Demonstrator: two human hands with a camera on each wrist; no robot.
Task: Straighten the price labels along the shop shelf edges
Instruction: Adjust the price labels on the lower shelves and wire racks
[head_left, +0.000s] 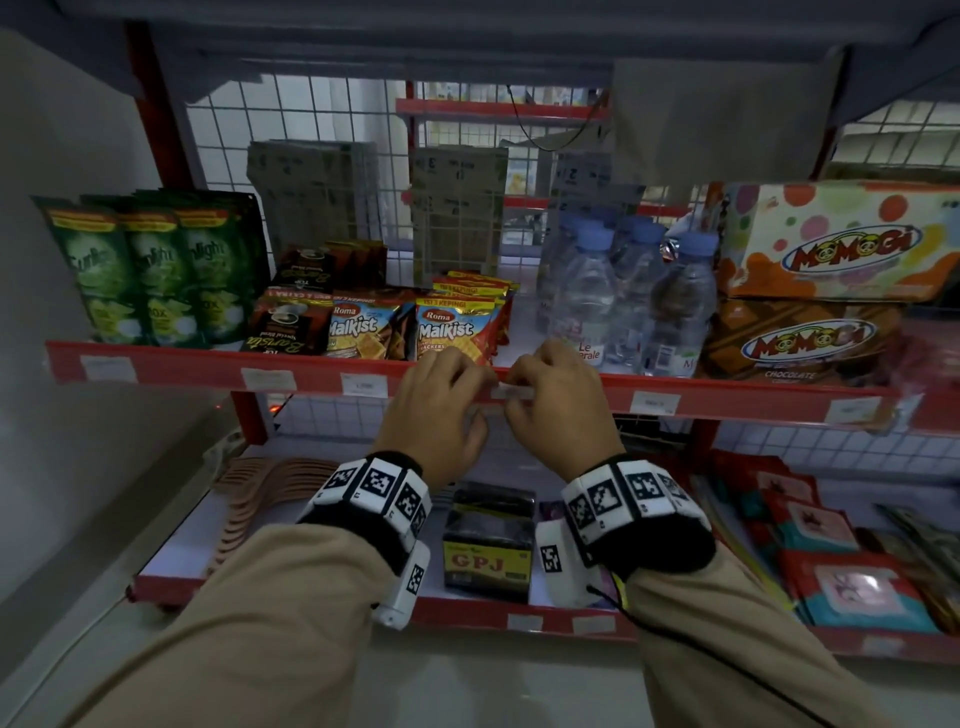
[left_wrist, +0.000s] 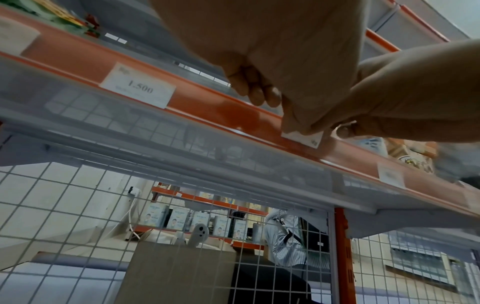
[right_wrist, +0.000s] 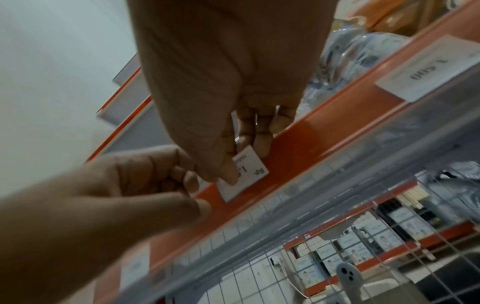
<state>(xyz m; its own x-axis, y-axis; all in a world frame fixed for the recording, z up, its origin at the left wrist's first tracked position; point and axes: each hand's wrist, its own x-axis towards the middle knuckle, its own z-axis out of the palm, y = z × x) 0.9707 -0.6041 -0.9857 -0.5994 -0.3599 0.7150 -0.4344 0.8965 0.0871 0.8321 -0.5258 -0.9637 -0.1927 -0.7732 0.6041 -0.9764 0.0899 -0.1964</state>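
Pinching one price label (right_wrist: 244, 174) on the red shelf edge (head_left: 208, 366), both hands' fingers (right_wrist: 228, 168) curl; neighbouring labels seemingly well apart.

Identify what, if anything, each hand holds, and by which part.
The right hand pinches the price label by its top edge. The left hand is curled beside it; its hold cannot be told.

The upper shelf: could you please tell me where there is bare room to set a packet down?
A bare strip lies between the cracker packets and the water bottles. Elsewhere the shelf is crowded, from green pouches to snack boxes.
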